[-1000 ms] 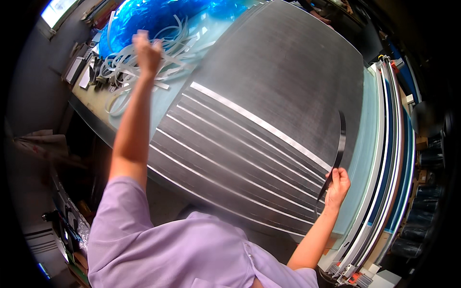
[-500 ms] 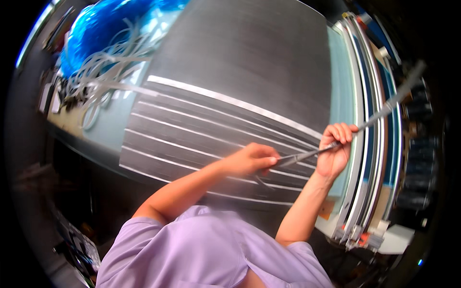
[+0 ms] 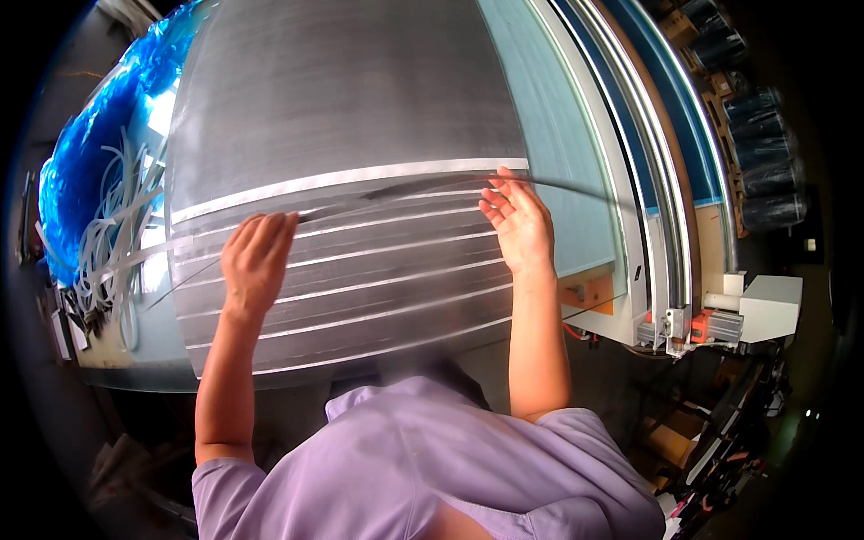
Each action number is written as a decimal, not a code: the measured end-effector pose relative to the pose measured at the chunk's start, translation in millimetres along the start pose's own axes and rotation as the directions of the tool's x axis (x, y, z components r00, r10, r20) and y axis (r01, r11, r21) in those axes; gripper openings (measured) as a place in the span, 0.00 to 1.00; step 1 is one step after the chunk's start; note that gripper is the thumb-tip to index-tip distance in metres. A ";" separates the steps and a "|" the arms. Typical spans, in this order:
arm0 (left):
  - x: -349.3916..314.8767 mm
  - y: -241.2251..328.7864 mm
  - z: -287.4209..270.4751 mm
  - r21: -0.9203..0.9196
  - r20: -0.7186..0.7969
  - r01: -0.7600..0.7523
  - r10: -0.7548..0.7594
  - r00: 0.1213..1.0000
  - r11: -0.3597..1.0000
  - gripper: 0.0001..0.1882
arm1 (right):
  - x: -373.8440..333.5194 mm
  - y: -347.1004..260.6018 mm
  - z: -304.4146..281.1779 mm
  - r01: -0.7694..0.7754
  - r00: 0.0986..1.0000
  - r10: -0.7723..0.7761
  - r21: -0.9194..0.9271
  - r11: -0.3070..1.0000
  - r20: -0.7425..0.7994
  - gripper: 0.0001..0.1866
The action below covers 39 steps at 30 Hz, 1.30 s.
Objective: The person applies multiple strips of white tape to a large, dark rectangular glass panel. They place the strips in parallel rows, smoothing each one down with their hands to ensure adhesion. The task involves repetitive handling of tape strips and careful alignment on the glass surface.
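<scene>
A long, thin dark strip (image 3: 396,191), blurred by motion, stretches between my two hands above the grey sheet (image 3: 342,90). My left hand (image 3: 256,261) pinches it near the sheet's left side, and a thin tail slants away on the hand's far side. Around the strip's right part, the fingers of my right hand (image 3: 522,225) are loosely curled and partly spread, palm turned inward. From there the strip runs on to the right, past the sheet's edge. Underneath, narrow white lines cross the near part of the sheet, with a broader white band (image 3: 360,180) beyond them.
A heap of pale loose strips (image 3: 112,243) lies at the left beside crumpled blue plastic film (image 3: 99,135). Along the right runs a machine rail (image 3: 621,117) with a white boxy end unit (image 3: 769,310). Dark wrapped rolls (image 3: 765,162) stand farther right.
My hands have moved apart, the left one leftward and the right one forward and left. The strip now lies more level across the sheet, and the view has turned.
</scene>
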<state>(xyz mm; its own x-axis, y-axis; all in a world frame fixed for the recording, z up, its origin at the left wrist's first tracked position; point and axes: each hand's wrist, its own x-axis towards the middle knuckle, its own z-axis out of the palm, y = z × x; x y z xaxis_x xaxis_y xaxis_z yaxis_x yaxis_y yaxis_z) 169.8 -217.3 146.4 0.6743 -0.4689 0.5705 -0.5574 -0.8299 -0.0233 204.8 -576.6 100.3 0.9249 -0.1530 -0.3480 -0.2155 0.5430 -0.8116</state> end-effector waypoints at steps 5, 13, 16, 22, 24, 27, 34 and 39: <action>-27.4 -22.1 13.4 0.047 -0.004 -0.013 0.014 1.000 0.999 0.11 | 22.2 15.0 -24.8 -0.145 0.984 0.117 0.230 0.962 0.133 0.17; -65.4 -52.0 40.7 0.015 0.080 0.017 -0.018 0.997 1.000 0.10 | 56.6 43.7 -62.0 -0.119 0.992 0.123 0.424 0.898 0.017 0.10; -75.8 -72.0 45.0 0.054 0.091 0.064 -0.068 0.994 0.997 0.09 | 65.0 43.5 -69.8 -0.071 0.985 0.130 0.412 0.908 -0.116 0.06; -69.2 -106.3 55.3 0.213 0.146 0.123 -0.156 0.977 0.969 0.07 | 81.6 43.9 -87.0 0.051 0.975 0.021 0.318 0.947 -0.219 0.08; -78.8 -123.4 72.7 0.321 0.171 0.188 -0.252 0.952 0.928 0.10 | 82.1 45.2 -89.2 0.051 0.973 0.008 0.247 0.968 -0.230 0.09; -56.8 -112.5 110.0 0.542 0.213 0.263 -0.433 0.876 0.798 0.27 | 78.6 40.9 -82.7 0.033 0.964 -0.022 0.039 0.999 -0.266 0.10; 100.3 98.6 200.7 -0.507 0.445 0.480 -0.259 0.857 0.716 0.18 | 73.9 36.3 -75.7 -0.017 0.983 0.006 -0.058 0.998 -0.183 0.15; 151.9 147.0 248.3 -0.486 0.750 0.727 -0.197 0.632 0.485 0.11 | 84.0 29.2 -87.0 -0.003 0.995 -0.018 -0.212 0.977 -0.100 0.18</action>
<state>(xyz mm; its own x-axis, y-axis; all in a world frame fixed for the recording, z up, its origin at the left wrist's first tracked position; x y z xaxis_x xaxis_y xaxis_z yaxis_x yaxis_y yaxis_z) 310.5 -485.6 25.8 0.8988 -0.3596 -0.2506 -0.0150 -0.5966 0.8024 248.9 -645.5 6.6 0.8928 -0.2447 -0.3783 -0.2802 0.3559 -0.8915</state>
